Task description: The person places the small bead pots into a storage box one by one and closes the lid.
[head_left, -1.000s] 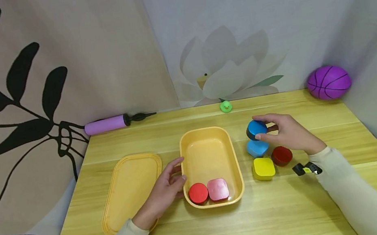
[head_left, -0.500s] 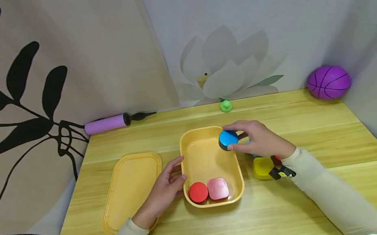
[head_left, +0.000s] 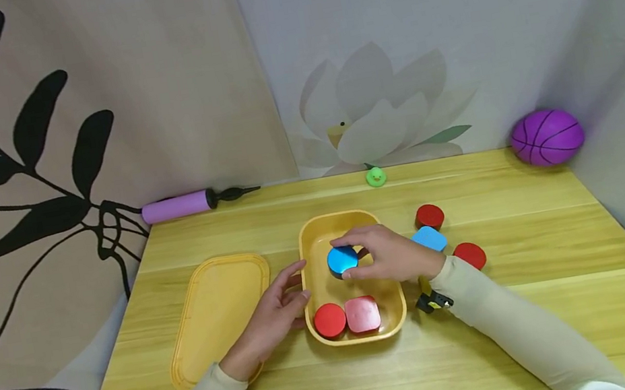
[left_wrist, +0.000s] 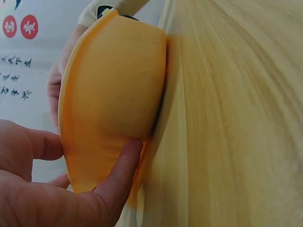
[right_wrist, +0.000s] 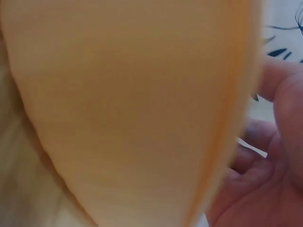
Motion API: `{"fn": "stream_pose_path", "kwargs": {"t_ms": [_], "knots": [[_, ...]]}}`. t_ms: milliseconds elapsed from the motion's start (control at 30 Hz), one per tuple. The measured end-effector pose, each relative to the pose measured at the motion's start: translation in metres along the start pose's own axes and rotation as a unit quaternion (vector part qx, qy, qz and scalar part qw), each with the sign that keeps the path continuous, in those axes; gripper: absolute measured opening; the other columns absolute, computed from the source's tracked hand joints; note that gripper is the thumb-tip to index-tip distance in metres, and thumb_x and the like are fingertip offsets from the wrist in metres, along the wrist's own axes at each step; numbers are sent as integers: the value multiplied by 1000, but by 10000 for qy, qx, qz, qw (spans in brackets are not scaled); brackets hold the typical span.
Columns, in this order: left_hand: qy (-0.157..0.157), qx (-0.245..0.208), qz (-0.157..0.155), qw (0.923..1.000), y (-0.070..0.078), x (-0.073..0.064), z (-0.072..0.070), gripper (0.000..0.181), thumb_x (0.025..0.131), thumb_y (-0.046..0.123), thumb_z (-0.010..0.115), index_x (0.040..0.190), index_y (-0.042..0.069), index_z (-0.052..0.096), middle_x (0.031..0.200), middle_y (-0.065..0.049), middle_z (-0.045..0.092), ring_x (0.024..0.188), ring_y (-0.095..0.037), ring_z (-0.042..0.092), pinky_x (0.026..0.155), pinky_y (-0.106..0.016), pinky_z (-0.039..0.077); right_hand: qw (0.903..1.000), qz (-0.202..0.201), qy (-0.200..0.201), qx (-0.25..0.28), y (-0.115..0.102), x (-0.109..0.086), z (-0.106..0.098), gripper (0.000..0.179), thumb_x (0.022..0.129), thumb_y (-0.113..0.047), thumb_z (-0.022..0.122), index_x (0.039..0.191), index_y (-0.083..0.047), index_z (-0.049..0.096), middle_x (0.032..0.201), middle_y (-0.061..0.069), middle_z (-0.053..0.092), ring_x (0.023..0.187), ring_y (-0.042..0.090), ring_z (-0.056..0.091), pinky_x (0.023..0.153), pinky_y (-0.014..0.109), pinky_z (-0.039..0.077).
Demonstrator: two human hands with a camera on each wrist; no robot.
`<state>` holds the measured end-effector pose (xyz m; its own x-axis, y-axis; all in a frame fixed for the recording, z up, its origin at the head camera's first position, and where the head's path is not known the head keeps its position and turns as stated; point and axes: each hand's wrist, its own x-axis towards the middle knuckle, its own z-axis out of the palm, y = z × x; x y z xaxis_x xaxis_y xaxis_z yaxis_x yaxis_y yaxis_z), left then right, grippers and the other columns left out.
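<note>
In the head view my right hand [head_left: 389, 254] pinches a round blue block [head_left: 343, 260] between thumb and fingers, over the inside of a yellow-orange plastic box [head_left: 311, 244]. Inside the box's near end lie a round red block [head_left: 330, 320] and a square pink-red block [head_left: 363, 314], side by side. My left hand [head_left: 267, 318] rests against the box's left side; in the left wrist view its thumb [left_wrist: 125, 163] lies along the outer wall, with another fingertip at the rim. In the right wrist view the box wall hides the held block.
Right of the box stand two round red blocks [head_left: 429, 216] [head_left: 470, 256] and a light-blue block [head_left: 430, 240]; a yellow block is mostly behind my right wrist. The matching lid [head_left: 218, 319] lies left. Along the back are a purple pump [head_left: 176, 207], green duck toy [head_left: 375, 177] and purple ball [head_left: 547, 138].
My right hand has carried the round blue block leftward from the loose blocks to over the box, uncovering a round red block behind the light-blue one. The left hand has stayed at the box.
</note>
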<state>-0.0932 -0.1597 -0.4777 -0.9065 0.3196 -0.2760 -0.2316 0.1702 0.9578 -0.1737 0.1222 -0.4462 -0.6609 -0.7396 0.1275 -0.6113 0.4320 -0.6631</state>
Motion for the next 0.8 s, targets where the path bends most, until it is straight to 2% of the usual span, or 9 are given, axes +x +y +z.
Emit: {"fn": "stream_pose_path", "kwargs": {"t_ms": [300, 800], "knots": [[4, 76, 7, 10000, 1, 0, 0, 61, 109, 20, 58, 165, 27, 35, 160, -20, 42, 132, -37, 61, 86, -45, 65, 9966, -9, -657, -505, -17, 6, 19, 58, 97, -37, 79, 145, -7, 63, 141, 5, 67, 125, 22, 66, 107, 40, 56], [-148, 89, 37, 9998, -1, 0, -2, 62, 110, 22, 57, 166, 24, 31, 162, -20, 41, 134, -35, 60, 88, -45, 64, 9926, -267, -1013, -608, -16, 16, 35, 56, 99, -36, 76, 145, -5, 63, 131, 3, 71, 110, 12, 66, 100, 29, 57]]}}
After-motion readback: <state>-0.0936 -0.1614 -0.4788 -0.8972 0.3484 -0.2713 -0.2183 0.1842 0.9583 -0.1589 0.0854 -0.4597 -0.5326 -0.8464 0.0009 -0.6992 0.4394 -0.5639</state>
